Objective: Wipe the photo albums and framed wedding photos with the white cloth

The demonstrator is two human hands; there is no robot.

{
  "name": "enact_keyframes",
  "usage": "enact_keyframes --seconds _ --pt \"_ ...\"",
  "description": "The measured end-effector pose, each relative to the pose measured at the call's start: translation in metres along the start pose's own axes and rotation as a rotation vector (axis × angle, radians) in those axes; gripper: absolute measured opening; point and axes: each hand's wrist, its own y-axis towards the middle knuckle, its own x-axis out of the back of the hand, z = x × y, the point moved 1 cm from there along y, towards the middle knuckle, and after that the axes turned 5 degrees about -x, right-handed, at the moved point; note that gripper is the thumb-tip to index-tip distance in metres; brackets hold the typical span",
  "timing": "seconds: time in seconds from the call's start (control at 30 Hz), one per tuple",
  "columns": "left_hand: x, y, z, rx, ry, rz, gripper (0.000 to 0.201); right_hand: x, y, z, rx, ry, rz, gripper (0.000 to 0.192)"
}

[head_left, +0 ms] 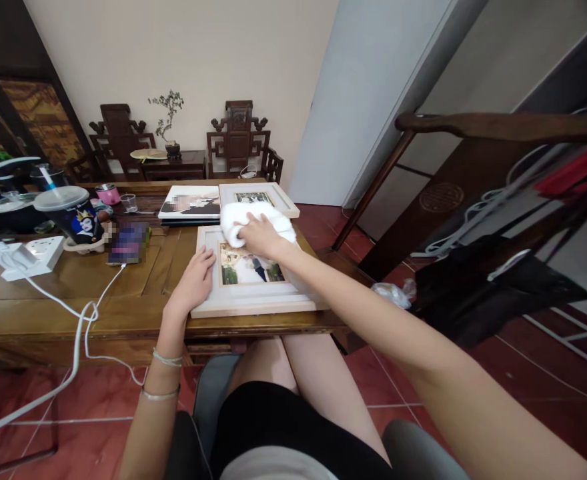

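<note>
White cloth on the framed photograph, with the front partly covered

The right hand (262,235) held a bunched, fluffy white cloth (233,227), fingers bent into it, over the upper part of a rectangular pale-wood picture frame (253,311). The left hand (197,277) lay on the frame's left border, fingers extended and grasping nothing visible. The frame rested flat at the near edge of a long, glossy brown wooden table (168,267), its white mat surrounding a colour photograph (258,270) partly hidden by the right arm.

The work on this frame looked under way rather than finished: the cloth was in contact, and the lower mat lay uncovered. Whether that part had been covered already could not be told.

Just behind lay a second pale-wood frame (289,205), and beside it a white-and-black picture panel (208,193) on a dark stack; neither was in a hand, and whether either had been dealt with was unclear. Farther left stood a dark lidded cup (78,223) and a white power strip (43,250).
</note>
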Motion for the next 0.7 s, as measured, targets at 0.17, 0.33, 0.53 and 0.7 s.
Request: enact_keyframes --seconds 0.17,0.33,0.53,0.7 --pt "-0.004 0.0 0.004 -0.009 -0.005 -0.021 0.048 0.002 -0.021 -0.054 -0.218 -0.164 0.001 0.051" --pt "-0.003 0.0 0.003 0.008 0.016 -0.028 0.053 0.004 -0.045 -0.068 -0.221 -0.254 0.05 0.047" --pt "-0.002 0.0 0.002 0.009 0.021 -0.039 0.054 0.016 -0.112 -0.036 -0.12 -0.213 0.198 0.042" --pt "-0.002 0.0 0.002 0.008 0.046 -0.006 0.054 0.038 -0.168 -0.019 -0.081 -0.078 0.319 0.044"
